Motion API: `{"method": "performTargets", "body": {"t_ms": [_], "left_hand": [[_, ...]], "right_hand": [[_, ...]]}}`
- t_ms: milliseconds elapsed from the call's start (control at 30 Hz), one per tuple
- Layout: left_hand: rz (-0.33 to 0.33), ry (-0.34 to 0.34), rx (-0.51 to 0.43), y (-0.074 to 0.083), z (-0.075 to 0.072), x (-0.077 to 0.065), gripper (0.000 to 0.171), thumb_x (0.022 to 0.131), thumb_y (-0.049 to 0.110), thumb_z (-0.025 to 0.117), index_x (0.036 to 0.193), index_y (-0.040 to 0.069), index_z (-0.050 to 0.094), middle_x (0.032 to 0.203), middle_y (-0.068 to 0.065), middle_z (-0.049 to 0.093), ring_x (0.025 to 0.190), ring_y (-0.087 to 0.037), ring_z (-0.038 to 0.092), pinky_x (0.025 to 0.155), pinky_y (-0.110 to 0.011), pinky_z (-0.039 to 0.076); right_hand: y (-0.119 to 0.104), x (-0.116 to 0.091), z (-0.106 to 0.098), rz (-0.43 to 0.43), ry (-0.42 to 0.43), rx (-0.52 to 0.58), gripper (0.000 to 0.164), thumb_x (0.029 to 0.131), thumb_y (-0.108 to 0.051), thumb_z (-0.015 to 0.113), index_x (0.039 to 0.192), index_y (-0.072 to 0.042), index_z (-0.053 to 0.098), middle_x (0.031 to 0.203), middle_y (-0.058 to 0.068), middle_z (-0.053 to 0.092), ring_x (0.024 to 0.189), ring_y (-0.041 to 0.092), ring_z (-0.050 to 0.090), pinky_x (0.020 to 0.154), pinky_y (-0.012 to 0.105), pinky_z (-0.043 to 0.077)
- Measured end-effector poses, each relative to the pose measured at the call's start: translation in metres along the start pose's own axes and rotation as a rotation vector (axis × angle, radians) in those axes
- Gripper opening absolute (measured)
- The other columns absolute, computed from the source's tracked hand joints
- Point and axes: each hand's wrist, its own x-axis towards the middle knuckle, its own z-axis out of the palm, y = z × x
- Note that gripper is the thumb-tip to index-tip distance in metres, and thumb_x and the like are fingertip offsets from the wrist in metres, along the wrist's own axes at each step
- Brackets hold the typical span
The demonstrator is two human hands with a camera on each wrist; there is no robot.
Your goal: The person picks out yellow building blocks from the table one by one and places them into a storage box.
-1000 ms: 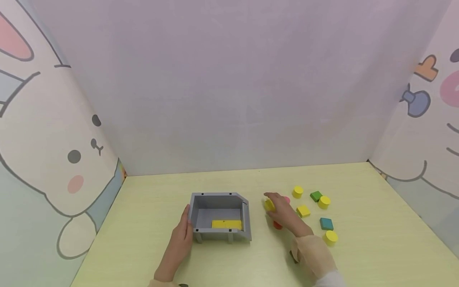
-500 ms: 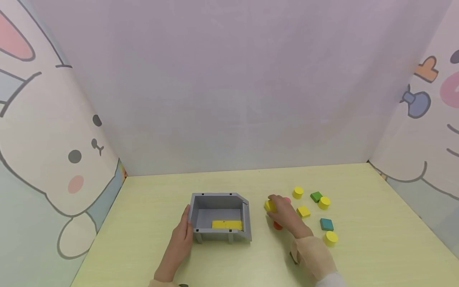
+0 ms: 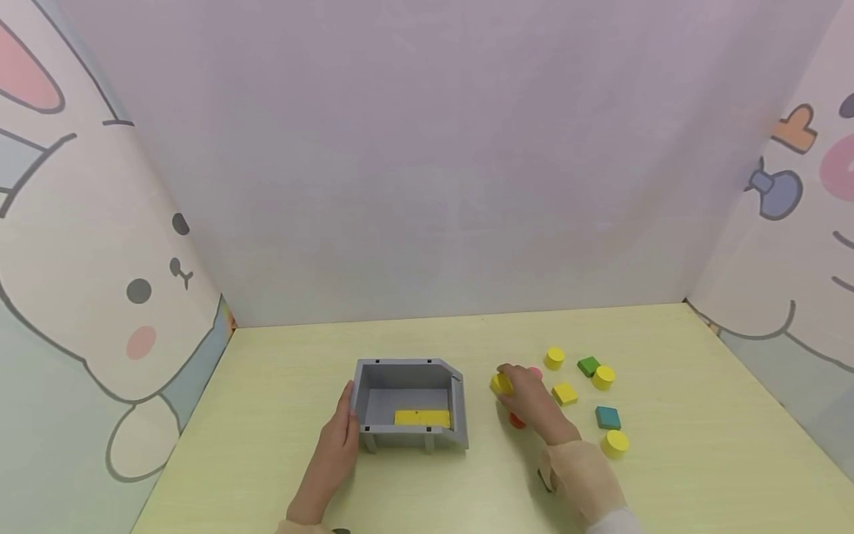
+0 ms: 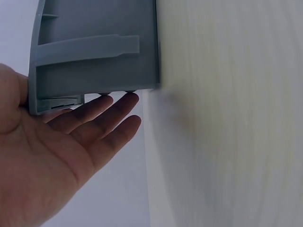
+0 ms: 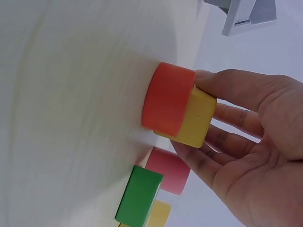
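Observation:
A grey plastic bin (image 3: pixel 400 429) with a sloped right end stands on the table, with a flat yellow piece (image 3: pixel 422 417) lying inside along its front wall. My left hand (image 3: pixel 336 437) rests along the bin's left side. In the left wrist view its fairly straight fingers (image 4: pixel 111 116) touch the grey wall. To the right of the bin, my right hand (image 3: pixel 531 397) pinches a yellow block (image 5: pixel 201 118) between thumb and fingers, low over the table. A red-orange cylinder (image 5: pixel 168 99) partly hides that block in the right wrist view. Beneath the hand are a pink cylinder (image 5: pixel 168 171) and a green block (image 5: pixel 139 196).
Right of my right hand lie several loose blocks: yellow cylinders (image 3: pixel 554 358), a yellow square block (image 3: pixel 564 394), a green block (image 3: pixel 588 366) and a teal block (image 3: pixel 608 417). A small dark piece (image 3: pixel 545 480) shows beside the right sleeve. A pale wall closes the table's back edge.
The right hand's fingers have drawn in from stretched out to a pinch on the yellow block, which has shifted slightly. The left hand and bin have stayed where they were.

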Motion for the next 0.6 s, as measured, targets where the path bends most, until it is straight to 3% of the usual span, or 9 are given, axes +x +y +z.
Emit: {"method": "performTargets", "body": {"t_ms": [600], "left_hand": [[-0.017,0.001,-0.018,-0.0003,0.0010,0.0000,0.047,0.097,0.004,0.031,0.142,-0.003,0.019,0.142,-0.031,0.031,0.126,-0.039,0.031,0.101,-0.058,0.034]], "right_hand": [[-0.0021,-0.0005,-0.0013,-0.055,0.032,-0.006,0.045,0.074,0.004,0.067,0.116,0.006,0.053,0.109,0.023,0.061,0.100,0.034,0.056,0.088,0.051,0.049]]}}
